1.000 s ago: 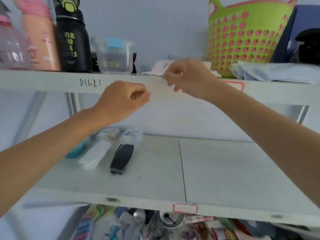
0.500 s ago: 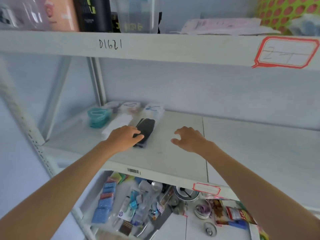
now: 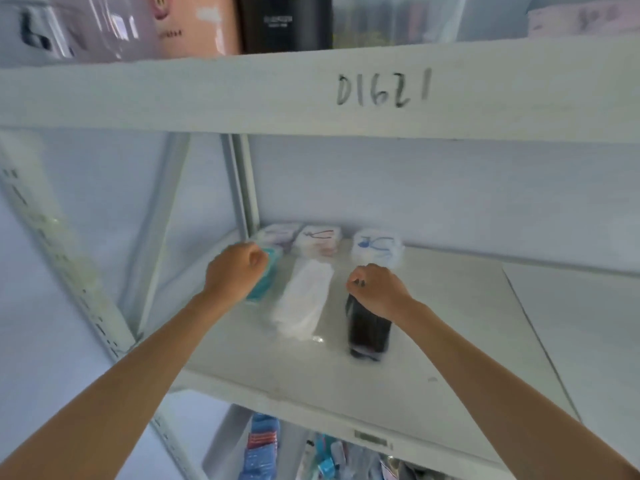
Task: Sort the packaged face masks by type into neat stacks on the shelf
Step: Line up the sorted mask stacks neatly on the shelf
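**shelfwatcher:** Teal, white, black – that's the front row of packaged masks on the middle shelf (image 3: pixel 433 341). Teal mask pack (image 3: pixel 268 278) sits far left, white mask pack (image 3: pixel 303 301) lies just beside it in clear wrap, and the black mask pack (image 3: pixel 367 332) is a bit further right, all lying lengthwise toward the back wall. Behind them, against the wall, three pale packs: the left one (image 3: pixel 278 233) has purplish print, the middle one (image 3: pixel 318 239) a dark and reddish drawing, the right one (image 3: pixel 377 249) a blue drawing. Too blurry to read any of that print.

**binsorter22:** What are the hands doing?

**shelfwatcher:** Left hand (image 3: pixel 235 271) is curled into a loose fist over the teal pack, covering most of it; can't tell if the grip actually has it. Right hand (image 3: pixel 375 289) is curled too, fingers pinched together at the far end of the black pack. It's touching the wrap, but whether it really has hold of it I can't say.

**binsorter22:** Any writing?

**shelfwatcher:** "D1621" handwritten in black marker on the upper shelf edge (image 3: pixel 381 88). Barcode sticker (image 3: pixel 372 438) on the front lip of the middle shelf, unreadable. Up top a black bottle (image 3: pixel 284 22) and a pink bottle (image 3: pixel 194 22) with small print, blurred.
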